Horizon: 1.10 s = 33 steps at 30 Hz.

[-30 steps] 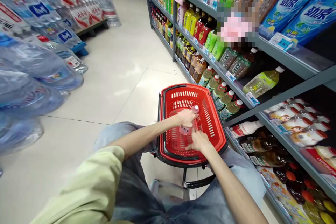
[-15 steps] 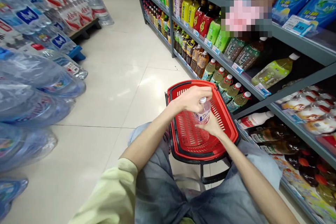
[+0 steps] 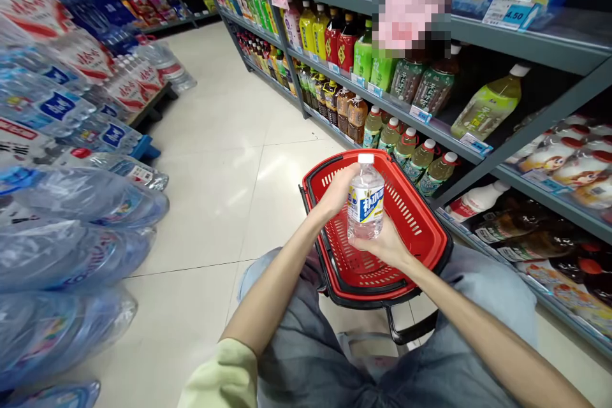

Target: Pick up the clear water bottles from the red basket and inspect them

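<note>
A clear plastic drink bottle (image 3: 366, 211) with a white cap and a blue, white and yellow label stands nearly upright between my hands, over the red shopping basket (image 3: 412, 220). My left hand (image 3: 339, 190) is closed against its upper left side, fingers hidden behind it. Low on the bottle, my right hand (image 3: 386, 245) grips the base, its thumb across the front. The label faces me. Below the hands, the slotted floor of the basket shows, and a black handle (image 3: 414, 329) hangs on the near side, between my knees.
Shelves of bottled drinks (image 3: 421, 160) run along the right, their metal edge (image 3: 478, 152) close to the basket. Stacked packs of large water bottles (image 3: 81, 255) line the left. A pale tiled floor (image 3: 205, 204) lies between them.
My left hand has come off the cap and down to the bottle's side. The bottle has risen a little and its label now faces me. The view has shifted slightly.
</note>
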{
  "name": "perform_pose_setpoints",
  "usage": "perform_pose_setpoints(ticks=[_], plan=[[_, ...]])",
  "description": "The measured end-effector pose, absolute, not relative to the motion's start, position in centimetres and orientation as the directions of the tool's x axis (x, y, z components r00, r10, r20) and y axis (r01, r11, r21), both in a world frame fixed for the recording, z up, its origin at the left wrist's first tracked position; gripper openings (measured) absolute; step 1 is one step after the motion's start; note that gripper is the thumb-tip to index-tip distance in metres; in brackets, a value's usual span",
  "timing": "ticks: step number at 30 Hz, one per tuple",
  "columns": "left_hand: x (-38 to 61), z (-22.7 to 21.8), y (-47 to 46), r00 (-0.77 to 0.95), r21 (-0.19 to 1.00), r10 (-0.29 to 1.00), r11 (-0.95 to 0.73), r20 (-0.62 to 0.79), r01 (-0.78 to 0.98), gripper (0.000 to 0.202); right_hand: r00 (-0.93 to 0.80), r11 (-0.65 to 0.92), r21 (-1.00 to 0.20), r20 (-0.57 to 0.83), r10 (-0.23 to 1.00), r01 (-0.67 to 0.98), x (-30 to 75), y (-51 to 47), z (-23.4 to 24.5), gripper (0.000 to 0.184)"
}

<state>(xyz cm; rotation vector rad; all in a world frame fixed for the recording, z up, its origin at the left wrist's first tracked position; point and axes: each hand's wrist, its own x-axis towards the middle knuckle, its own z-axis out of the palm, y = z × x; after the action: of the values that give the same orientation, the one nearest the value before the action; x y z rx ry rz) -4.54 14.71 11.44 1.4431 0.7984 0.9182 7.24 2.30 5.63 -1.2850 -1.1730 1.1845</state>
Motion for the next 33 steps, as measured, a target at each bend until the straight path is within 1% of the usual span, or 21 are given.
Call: perform_pose_setpoints(ticks=[2, 4, 6, 8, 10, 14, 17, 19, 24, 28, 31, 33], plan=[[-3.1, 11.4, 14.4, 0.465, 0.982, 0.884, 0.045, 0.046, -0.182, 0.034, 0.103, -0.032, -0.999, -0.032, 0.994, -0.008, 7.3, 2.5, 6.2, 0.052], [-1.8, 11.5, 14.2, 0.424, 0.957, 0.905, 0.152, -0.035, -0.245, 0.031, 0.113, -0.032, -0.999, -0.034, 0.993, -0.026, 7.3, 2.7, 6.4, 0.054], [-1.0, 11.6, 14.3, 0.378, 0.916, 0.903, 0.312, -0.203, -0.252, 0.028, 0.1, -0.041, -0.999, -0.043, 0.994, -0.022, 7.2, 2.8, 6.3, 0.055], [-0.6, 11.5, 14.5, 0.341, 0.859, 0.866, 0.454, -0.364, -0.235, 0.026, 0.096, -0.071, -0.997, -0.069, 0.993, 0.01, 7.2, 2.6, 6.2, 0.054], [-0.6, 11.3, 14.7, 0.311, 0.829, 0.843, 0.513, -0.438, -0.223, 0.025, 0.116, -0.099, -0.994, -0.093, 0.989, 0.047, 7.2, 2.3, 6.2, 0.053], [-1.1, 11.1, 14.5, 0.296, 0.833, 0.851, 0.504, -0.434, -0.229, 0.022, 0.122, -0.122, -0.983, -0.106, 0.987, 0.134, 7.4, 1.8, 6.5, 0.052], [-1.6, 11.1, 13.9, 0.352, 0.808, 0.835, 0.524, -0.423, -0.27, 0.021, 0.124, -0.13, -0.967, -0.104, 0.987, 0.221, 7.6, 1.4, 6.5, 0.056], [-1.7, 11.1, 13.5, 0.376, 0.795, 0.824, 0.537, -0.423, -0.282, 0.021, 0.138, -0.136, -0.959, -0.104, 0.985, 0.248, 7.7, 1.2, 6.4, 0.057], [-1.4, 10.7, 13.6, 0.322, 0.793, 0.832, 0.54, -0.452, -0.282, 0.019, 0.172, -0.168, -0.955, -0.128, 0.977, 0.246, 7.3, 1.3, 6.1, 0.056], [-1.1, 10.6, 14.0, 0.315, 0.82, 0.852, 0.504, -0.419, -0.271, 0.021, 0.192, -0.145, -0.962, -0.101, 0.976, 0.232, 7.2, 1.6, 6.1, 0.057], [-1.1, 10.4, 13.9, 0.304, 0.839, 0.865, 0.478, -0.399, -0.258, 0.023, 0.174, -0.132, -0.967, -0.094, 0.98, 0.219, 7.4, 1.6, 6.0, 0.056], [-1.1, 10.2, 13.8, 0.322, 0.834, 0.854, 0.493, -0.409, -0.247, 0.023, 0.154, -0.133, -0.97, -0.102, 0.983, 0.202, 7.6, 1.5, 5.8, 0.056]])
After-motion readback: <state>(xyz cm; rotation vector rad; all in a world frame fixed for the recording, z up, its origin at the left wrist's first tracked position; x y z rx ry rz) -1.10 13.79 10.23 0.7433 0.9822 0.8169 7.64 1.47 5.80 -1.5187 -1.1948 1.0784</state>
